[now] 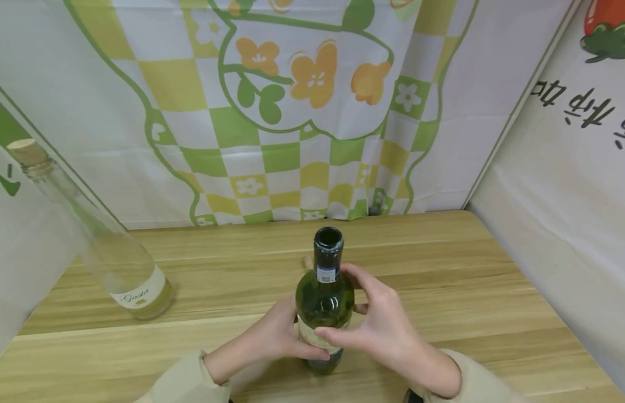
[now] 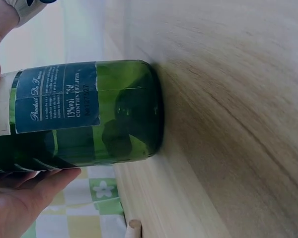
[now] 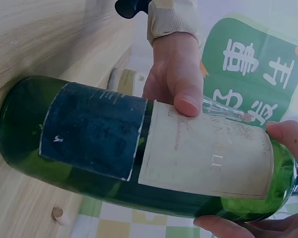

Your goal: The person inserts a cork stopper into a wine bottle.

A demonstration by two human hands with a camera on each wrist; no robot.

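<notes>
A green glass wine bottle point(image 1: 322, 302) with an uncorked, open mouth stands upright in front of me, its base at the tabletop in the left wrist view. It carries a cream label point(image 3: 208, 153) and, lower down, a dark blue label point(image 2: 59, 96). My left hand point(image 1: 272, 331) grips the body from the left, thumb across the front. From the right, my right hand point(image 1: 385, 324) holds it higher up, with the thumb on the cream label and fingers behind the shoulder. A small cork-like cylinder point(image 1: 307, 262) is partly hidden behind the bottle.
A clear glass bottle point(image 1: 141, 291) with a cork stopper point(image 1: 27, 152) stands on the wooden table point(image 1: 443, 263) at the left. Behind the table hangs a checked, flower-patterned cloth point(image 1: 312, 168). Printed white panels border both sides.
</notes>
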